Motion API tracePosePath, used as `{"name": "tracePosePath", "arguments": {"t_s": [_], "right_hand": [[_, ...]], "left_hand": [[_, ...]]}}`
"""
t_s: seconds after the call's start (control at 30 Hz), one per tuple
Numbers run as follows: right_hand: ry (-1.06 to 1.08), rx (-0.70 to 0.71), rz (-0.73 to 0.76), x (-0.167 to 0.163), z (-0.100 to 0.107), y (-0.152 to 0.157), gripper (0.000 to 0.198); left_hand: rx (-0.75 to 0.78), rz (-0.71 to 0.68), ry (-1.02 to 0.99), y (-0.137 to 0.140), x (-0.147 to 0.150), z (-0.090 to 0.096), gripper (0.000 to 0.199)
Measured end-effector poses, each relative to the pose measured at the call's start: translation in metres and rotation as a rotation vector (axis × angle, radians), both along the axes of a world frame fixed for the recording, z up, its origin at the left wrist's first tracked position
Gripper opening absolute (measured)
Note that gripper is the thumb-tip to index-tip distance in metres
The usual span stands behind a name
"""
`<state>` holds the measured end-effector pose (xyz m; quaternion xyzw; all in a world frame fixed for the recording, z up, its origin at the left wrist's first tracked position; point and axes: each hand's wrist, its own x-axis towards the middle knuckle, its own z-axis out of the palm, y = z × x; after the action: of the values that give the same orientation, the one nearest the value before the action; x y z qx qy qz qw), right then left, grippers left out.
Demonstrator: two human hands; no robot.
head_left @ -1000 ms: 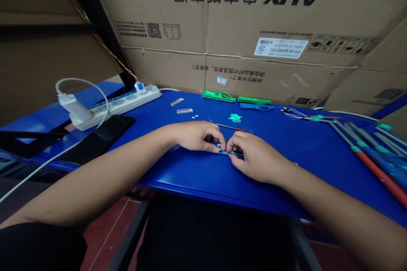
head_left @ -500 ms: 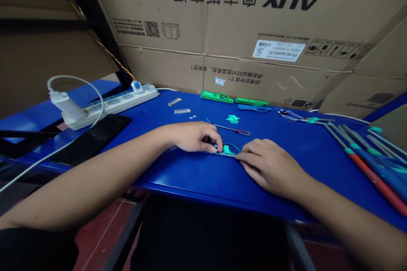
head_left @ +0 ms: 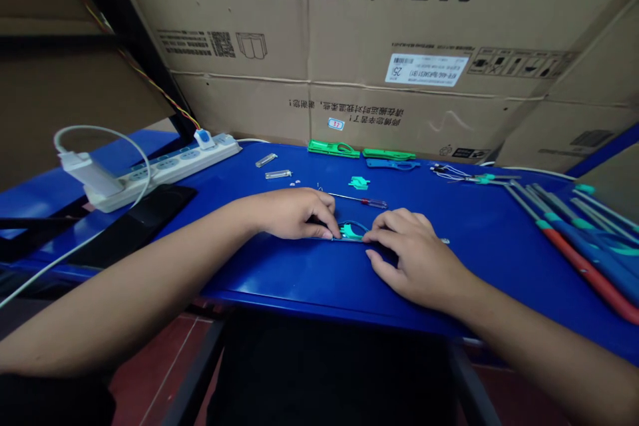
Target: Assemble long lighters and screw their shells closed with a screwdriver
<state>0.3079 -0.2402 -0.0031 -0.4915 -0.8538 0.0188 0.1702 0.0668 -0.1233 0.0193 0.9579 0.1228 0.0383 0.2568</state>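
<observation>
On the blue table in front of me lies a slim blue plastic casing with a turquoise insert (head_left: 351, 233) inside it. My left hand (head_left: 302, 213) pinches its left end between thumb and bent fingers, which partly cover it. Over the right part rests my right hand (head_left: 414, 253), fingertips pressing the casing near the insert, thumb lowered onto the table side. A small pale end (head_left: 444, 240) pokes out beyond the right hand. Just behind the hands is a screwdriver (head_left: 374, 203) with a clear reddish-purple handle, and farther back a loose turquoise part (head_left: 358, 183).
Green casings (head_left: 333, 148) and a blue casing (head_left: 392, 164) lie along the upright cardboard (head_left: 349, 100). Two small clear pieces (head_left: 277, 174) sit left. A power strip (head_left: 164, 170) and black slab (head_left: 134, 223) are far left; wired parts (head_left: 464, 176) and long-rod tools (head_left: 574, 253) right.
The right thumb has moved away from the casing's edge, and the right fingers have shifted slightly over it. My left hand still pinches the left end. The whole view has shifted slightly.
</observation>
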Motion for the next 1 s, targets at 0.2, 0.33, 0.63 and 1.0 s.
{"name": "tracePosePath", "arguments": {"t_s": [0.2,0.33,0.63,1.0], "right_hand": [[0.017,0.081,0.059,0.002,-0.003,-0.001,0.021],[-0.039,0.179,0.136,0.004,-0.004,-0.001,0.025],[-0.191,0.249,0.189,0.004,-0.003,-0.005,0.025],[-0.289,0.344,0.211,0.003,-0.004,-0.007,0.024]], "left_hand": [[-0.138,0.006,0.028,0.011,-0.001,-0.008,0.021],[-0.188,0.019,0.037,0.015,-0.002,-0.012,0.022],[-0.223,0.031,0.021,0.016,-0.002,-0.014,0.023],[-0.216,0.031,0.017,0.014,-0.001,-0.012,0.021]]}}
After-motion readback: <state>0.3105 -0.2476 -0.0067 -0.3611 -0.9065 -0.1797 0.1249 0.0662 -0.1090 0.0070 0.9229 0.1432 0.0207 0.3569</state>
